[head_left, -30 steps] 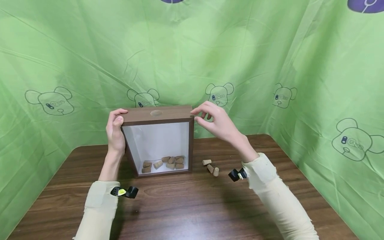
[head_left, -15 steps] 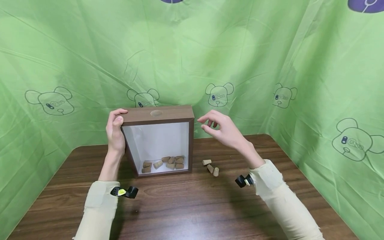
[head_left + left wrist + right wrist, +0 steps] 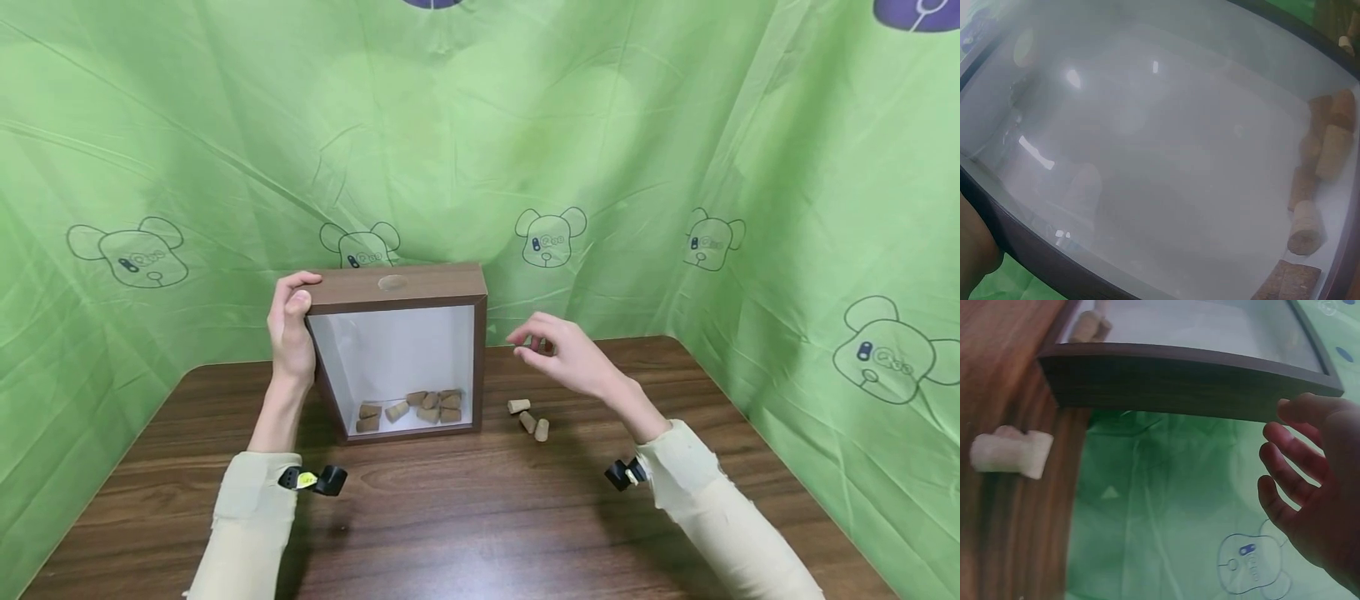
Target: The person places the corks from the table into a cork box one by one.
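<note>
A brown box frame (image 3: 481,358) with a clear front stands upright on the table, a round hole (image 3: 392,282) in its top. Inside, several cork stoppers (image 3: 396,411) lie along the bottom; the left wrist view shows these corks (image 3: 1305,228) through the pane. My left hand (image 3: 291,333) grips the frame's upper left corner, thumb on the front edge and fingers over the top. To the right of the frame, my right hand (image 3: 562,354) hovers with fingers loosely bent and nothing between them. Below it, three loose corks (image 3: 527,422) lie on the table.
The dark wood table (image 3: 465,517) ends at a rounded back edge. Green cloth (image 3: 480,150) with printed bear heads hangs behind and at both sides. A small black camera (image 3: 626,473) is strapped at the right wrist and another camera (image 3: 330,480) at the left.
My right hand has moved away from the frame's upper right corner, down and to the right, towards the loose corks. My left hand and the frame have stayed in place.
</note>
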A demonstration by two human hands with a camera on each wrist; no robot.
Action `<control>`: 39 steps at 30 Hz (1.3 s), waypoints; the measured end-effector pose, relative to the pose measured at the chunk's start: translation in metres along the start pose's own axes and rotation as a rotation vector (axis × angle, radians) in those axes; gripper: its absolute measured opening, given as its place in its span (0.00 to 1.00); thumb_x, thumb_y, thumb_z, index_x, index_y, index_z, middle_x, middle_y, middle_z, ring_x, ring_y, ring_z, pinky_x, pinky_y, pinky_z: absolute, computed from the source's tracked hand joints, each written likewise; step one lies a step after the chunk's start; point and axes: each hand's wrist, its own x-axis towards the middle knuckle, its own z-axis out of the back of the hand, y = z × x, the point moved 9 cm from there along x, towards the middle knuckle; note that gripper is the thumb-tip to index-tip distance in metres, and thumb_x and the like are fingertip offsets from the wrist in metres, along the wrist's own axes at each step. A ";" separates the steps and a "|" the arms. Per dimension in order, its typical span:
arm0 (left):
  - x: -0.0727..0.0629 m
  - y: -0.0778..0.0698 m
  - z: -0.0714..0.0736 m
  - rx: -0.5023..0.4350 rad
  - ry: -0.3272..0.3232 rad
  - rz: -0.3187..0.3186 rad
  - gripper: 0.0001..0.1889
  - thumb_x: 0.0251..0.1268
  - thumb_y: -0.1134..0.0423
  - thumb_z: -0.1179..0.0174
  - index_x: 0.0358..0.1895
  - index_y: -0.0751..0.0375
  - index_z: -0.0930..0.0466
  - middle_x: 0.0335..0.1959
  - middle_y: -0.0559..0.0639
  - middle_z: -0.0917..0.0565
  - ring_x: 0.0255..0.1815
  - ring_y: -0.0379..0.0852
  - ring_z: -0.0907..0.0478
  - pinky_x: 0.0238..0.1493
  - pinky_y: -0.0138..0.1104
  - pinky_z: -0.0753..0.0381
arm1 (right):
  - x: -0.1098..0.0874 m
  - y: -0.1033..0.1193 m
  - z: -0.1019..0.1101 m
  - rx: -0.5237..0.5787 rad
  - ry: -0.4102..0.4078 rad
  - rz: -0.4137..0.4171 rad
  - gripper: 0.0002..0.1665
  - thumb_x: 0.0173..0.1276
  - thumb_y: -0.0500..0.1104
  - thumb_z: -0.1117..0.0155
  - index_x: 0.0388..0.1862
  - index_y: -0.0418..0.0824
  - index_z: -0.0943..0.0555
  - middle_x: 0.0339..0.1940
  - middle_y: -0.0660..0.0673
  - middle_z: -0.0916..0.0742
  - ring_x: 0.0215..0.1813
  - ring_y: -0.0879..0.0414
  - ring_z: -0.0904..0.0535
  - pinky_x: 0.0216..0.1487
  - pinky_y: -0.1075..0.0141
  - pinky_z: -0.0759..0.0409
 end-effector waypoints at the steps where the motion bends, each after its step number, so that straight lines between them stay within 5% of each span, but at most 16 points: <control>1: 0.000 0.000 0.000 0.005 0.000 0.001 0.16 0.63 0.60 0.55 0.46 0.53 0.18 0.48 0.44 0.21 0.47 0.41 0.33 0.56 0.30 0.42 | -0.002 -0.002 -0.003 0.000 0.009 -0.003 0.10 0.68 0.40 0.34 0.47 0.47 0.16 0.41 0.55 0.15 0.37 0.63 0.23 0.39 0.65 0.21; 19: -0.001 -0.001 0.000 0.014 0.000 0.000 0.16 0.64 0.60 0.55 0.46 0.53 0.18 0.46 0.44 0.22 0.45 0.41 0.34 0.54 0.30 0.41 | -0.039 -0.043 -0.058 -0.029 0.247 -0.003 0.09 0.68 0.41 0.35 0.46 0.44 0.15 0.39 0.55 0.17 0.36 0.66 0.23 0.40 0.66 0.19; 39: -0.001 0.001 0.001 0.002 0.001 0.002 0.16 0.64 0.60 0.54 0.47 0.54 0.18 0.49 0.45 0.21 0.48 0.41 0.33 0.56 0.30 0.41 | -0.071 -0.074 -0.088 0.072 0.417 -0.110 0.10 0.68 0.41 0.34 0.47 0.43 0.15 0.44 0.50 0.15 0.43 0.61 0.20 0.48 0.57 0.18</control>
